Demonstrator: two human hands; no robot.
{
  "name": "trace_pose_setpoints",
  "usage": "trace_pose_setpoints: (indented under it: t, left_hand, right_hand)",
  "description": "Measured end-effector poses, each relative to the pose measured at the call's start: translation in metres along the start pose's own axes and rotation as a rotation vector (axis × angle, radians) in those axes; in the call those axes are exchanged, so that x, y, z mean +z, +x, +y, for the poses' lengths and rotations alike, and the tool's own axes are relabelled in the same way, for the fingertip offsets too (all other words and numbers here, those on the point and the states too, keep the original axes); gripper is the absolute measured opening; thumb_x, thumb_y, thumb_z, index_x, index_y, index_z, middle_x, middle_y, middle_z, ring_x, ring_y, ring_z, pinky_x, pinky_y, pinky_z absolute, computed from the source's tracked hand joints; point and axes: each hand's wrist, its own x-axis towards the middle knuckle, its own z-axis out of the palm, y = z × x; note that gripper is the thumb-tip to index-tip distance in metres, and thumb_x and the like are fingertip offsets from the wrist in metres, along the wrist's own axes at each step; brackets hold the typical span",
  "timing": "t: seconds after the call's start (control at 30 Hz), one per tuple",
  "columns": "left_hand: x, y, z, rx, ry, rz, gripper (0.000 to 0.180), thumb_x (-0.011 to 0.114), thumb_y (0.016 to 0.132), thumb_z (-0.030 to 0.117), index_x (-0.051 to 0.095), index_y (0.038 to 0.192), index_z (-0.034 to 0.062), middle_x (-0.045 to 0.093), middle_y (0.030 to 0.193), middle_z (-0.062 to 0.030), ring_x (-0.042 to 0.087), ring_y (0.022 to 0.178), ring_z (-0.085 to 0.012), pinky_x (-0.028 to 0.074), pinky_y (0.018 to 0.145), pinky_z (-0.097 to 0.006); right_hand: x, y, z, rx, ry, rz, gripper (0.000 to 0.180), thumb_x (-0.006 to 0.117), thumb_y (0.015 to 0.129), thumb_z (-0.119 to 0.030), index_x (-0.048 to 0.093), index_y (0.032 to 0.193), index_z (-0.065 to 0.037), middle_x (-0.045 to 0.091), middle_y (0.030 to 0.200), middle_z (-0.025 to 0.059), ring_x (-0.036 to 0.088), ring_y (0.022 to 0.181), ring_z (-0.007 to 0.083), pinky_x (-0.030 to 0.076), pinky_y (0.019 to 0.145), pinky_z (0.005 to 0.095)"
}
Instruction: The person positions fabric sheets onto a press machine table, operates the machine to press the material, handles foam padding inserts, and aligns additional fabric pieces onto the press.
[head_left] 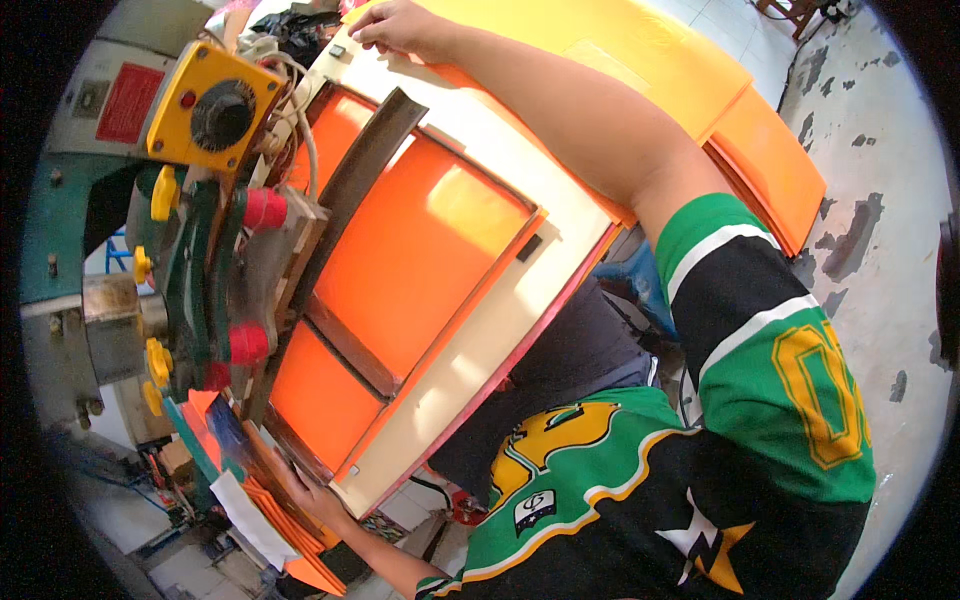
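A cream board (505, 315) lies at a slant in front of me, with orange sheets (385, 265) set in dark strips across its face. At the board's far end my right hand (405, 30) has its bent fingers closed over the edge. My left hand (315, 500) is at the near end, closed along the board's edge; its fingers are partly hidden. Close beside the left hand is a stack of folded orange sheets (270, 510) with a white sheet on it. A loose dark curved strip (355, 185) runs along the board's machine side.
At the left stands a green machine (190, 270) with red rollers (250, 343), yellow knobs (157, 362) and a yellow control box (215, 105). Large yellow-orange sheets (640, 65) lie beyond my right arm. The grey floor (870, 270) has dark worn patches.
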Motion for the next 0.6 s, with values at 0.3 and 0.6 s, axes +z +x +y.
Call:
trace_pose_setpoints:
  t: [0.3, 0.6]
  left_hand:
    - [0.003, -0.004, 0.027, -0.109, -0.034, -0.006, 0.047, 0.043, 0.101, 0.018, 0.042, 0.143, -0.0029, 0.046, 0.147, -0.0167, 0.044, 0.135, -0.0286, 0.031, 0.112, -0.034]
    - [-0.002, -0.005, -0.005, -0.133, -0.092, -0.008, 0.046, 0.046, 0.101, 0.016, 0.044, 0.14, -0.0057, 0.049, 0.144, -0.0178, 0.046, 0.132, -0.0281, 0.032, 0.11, -0.035]
  right_hand:
    - [0.0, -0.013, -0.013, 0.029, -0.066, -0.002, 0.019, 0.067, 0.087, -0.014, 0.069, 0.101, -0.001, 0.065, 0.079, 0.0058, 0.055, 0.063, 0.011, 0.049, 0.061, 0.0271]
    - [-0.004, -0.005, -0.012, 0.04, -0.048, -0.016, 0.02, 0.066, 0.081, -0.014, 0.073, 0.097, -0.004, 0.07, 0.082, 0.0051, 0.064, 0.069, 0.0132, 0.053, 0.065, 0.0293]
